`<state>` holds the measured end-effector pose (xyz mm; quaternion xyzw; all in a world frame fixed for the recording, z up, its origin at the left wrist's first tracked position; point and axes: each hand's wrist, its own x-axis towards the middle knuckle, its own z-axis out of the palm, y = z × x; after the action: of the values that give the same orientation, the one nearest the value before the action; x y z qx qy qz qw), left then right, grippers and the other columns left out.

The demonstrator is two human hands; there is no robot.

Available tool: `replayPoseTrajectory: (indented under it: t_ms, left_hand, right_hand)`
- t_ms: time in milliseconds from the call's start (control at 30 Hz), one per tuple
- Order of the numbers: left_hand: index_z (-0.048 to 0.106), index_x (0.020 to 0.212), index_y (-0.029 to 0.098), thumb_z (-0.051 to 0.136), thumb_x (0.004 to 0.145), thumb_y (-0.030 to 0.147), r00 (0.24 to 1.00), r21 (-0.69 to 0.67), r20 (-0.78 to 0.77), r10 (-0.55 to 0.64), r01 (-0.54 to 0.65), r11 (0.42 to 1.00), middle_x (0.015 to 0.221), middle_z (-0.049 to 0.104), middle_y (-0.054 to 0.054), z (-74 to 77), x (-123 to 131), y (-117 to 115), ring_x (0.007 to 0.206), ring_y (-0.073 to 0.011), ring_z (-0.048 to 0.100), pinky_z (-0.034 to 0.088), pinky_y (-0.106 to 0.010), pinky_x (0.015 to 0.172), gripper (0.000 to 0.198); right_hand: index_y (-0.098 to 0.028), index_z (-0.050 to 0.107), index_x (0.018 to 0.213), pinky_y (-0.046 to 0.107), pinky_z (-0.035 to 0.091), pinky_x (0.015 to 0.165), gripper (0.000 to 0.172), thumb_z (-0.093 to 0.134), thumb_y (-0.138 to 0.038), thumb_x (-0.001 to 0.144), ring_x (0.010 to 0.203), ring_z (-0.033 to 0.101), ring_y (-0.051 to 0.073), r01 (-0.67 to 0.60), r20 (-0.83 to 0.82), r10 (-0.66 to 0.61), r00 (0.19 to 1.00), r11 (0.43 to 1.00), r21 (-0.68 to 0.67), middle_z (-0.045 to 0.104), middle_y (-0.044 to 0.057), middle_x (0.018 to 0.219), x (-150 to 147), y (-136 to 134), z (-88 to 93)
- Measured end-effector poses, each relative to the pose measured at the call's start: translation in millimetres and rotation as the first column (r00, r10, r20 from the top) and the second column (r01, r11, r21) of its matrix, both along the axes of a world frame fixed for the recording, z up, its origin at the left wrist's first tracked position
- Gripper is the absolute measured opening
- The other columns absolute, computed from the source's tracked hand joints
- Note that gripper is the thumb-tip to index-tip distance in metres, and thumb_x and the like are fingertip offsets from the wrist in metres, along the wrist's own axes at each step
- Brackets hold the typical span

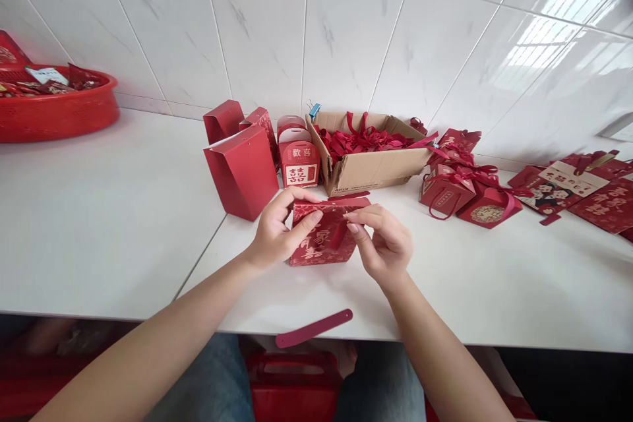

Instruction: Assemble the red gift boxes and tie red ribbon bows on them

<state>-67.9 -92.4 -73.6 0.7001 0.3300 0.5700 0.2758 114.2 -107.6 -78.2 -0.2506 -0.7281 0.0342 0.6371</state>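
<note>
A red gift box (316, 244) with pale Chinese characters stands on the white table in front of me. My left hand (284, 227) grips its upper left edge, thumb on the front and fingers behind. At the upper right of the box, my right hand (380, 237) is closed in a pinch, thumb against index finger. Whatever sits between those fingertips is too small to make out. A dark red strip (339, 235) lies against the box front beside them. Nearer to me, a loose dark red strap (314, 328) with rounded, holed ends lies over the table's front edge.
Behind stand plain red boxes (242, 171), a double-happiness box (299, 165) and a cardboard carton (380, 173) of red ribbons. Ribboned boxes (448, 191) and flat printed pieces (601, 204) lie right. A red basket (59, 115) of packets is far left, against the tiled wall.
</note>
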Motion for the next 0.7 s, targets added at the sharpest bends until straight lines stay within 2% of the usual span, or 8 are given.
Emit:
replayPoseTrajectory:
  t_ms: [100,233,300,400,533,633,700]
  left_hand:
    - [0.059,0.093,0.021,0.064,0.084,0.031,1.000,0.021,-0.010,0.010,-0.010,1.000,0.084,0.064,-0.002,-0.6,-0.1,1.2,0.074,-0.0154,0.061,0.051,-0.029,0.068,0.014]
    - [0.059,0.086,0.019,0.063,0.084,0.031,0.996,0.132,-0.054,0.066,-0.059,0.990,0.093,0.064,-0.005,2.3,-0.2,3.1,0.090,-0.0192,0.062,0.051,-0.035,0.083,0.012]
    - [0.059,0.086,0.019,0.062,0.085,0.031,0.999,0.098,-0.041,0.033,-0.029,0.995,0.095,0.066,-0.007,3.0,0.0,2.7,0.091,-0.0199,0.063,0.051,-0.036,0.084,0.013]
    - [0.058,0.089,0.018,0.061,0.087,0.030,0.999,0.030,-0.020,-0.029,0.030,0.999,0.090,0.068,-0.006,1.6,0.5,0.6,0.082,-0.0178,0.065,0.052,-0.031,0.074,0.012]
    - [0.057,0.089,0.018,0.062,0.086,0.029,0.999,0.037,-0.020,-0.042,0.043,0.998,0.087,0.068,-0.005,-1.2,1.7,-2.0,0.079,-0.0167,0.065,0.052,-0.029,0.070,0.012]
    - [0.057,0.087,0.019,0.062,0.085,0.028,0.999,0.058,-0.027,-0.044,0.045,0.997,0.087,0.068,-0.004,-2.1,2.6,-2.9,0.081,-0.0171,0.065,0.053,-0.030,0.074,0.011]
    - [0.057,0.088,0.019,0.062,0.085,0.027,0.998,0.067,-0.030,-0.047,0.049,0.997,0.087,0.069,-0.004,-2.2,3.1,-3.2,0.082,-0.0172,0.066,0.053,-0.030,0.075,0.010]
  right_hand:
    - [-0.026,0.066,0.097,0.033,0.051,0.061,0.022,0.059,-0.009,0.084,0.069,0.064,0.016,-0.011,0.009,0.011,1.000,1.000,0.028,0.070,0.003,0.080,-1.6,-0.3,1.3]
    - [-0.028,0.067,0.098,0.035,0.048,0.068,0.019,0.059,-0.015,0.087,0.069,0.063,0.016,0.039,0.071,-0.039,0.997,0.999,0.015,0.071,0.001,0.080,-3.4,-2.1,0.4]
    - [-0.030,0.068,0.094,0.037,0.043,0.074,0.016,0.062,-0.017,0.087,0.071,0.061,0.015,0.110,0.129,-0.114,0.985,0.993,0.038,0.071,-0.001,0.078,-4.5,-3.4,-1.2]
    - [-0.031,0.070,0.088,0.038,0.037,0.077,0.013,0.064,-0.019,0.086,0.076,0.058,0.016,0.217,0.157,-0.228,0.961,0.973,0.082,0.069,-0.001,0.077,-6.2,-4.3,-3.9]
    - [-0.031,0.072,0.086,0.042,0.040,0.083,0.009,0.066,-0.024,0.084,0.096,0.056,0.022,0.289,0.101,-0.297,0.949,0.953,0.092,0.060,0.004,0.101,-6.7,-2.8,-5.0]
    - [-0.030,0.072,0.085,0.047,0.041,0.092,0.009,0.065,-0.024,0.084,0.110,0.052,0.026,0.273,0.101,-0.275,0.956,0.961,0.038,0.053,0.006,0.117,-6.2,-1.5,-3.3]
    - [-0.029,0.072,0.085,0.048,0.041,0.095,0.010,0.064,-0.023,0.084,0.111,0.051,0.026,0.243,0.104,-0.242,0.965,0.970,0.007,0.054,0.005,0.118,-6.2,-1.4,-2.2]
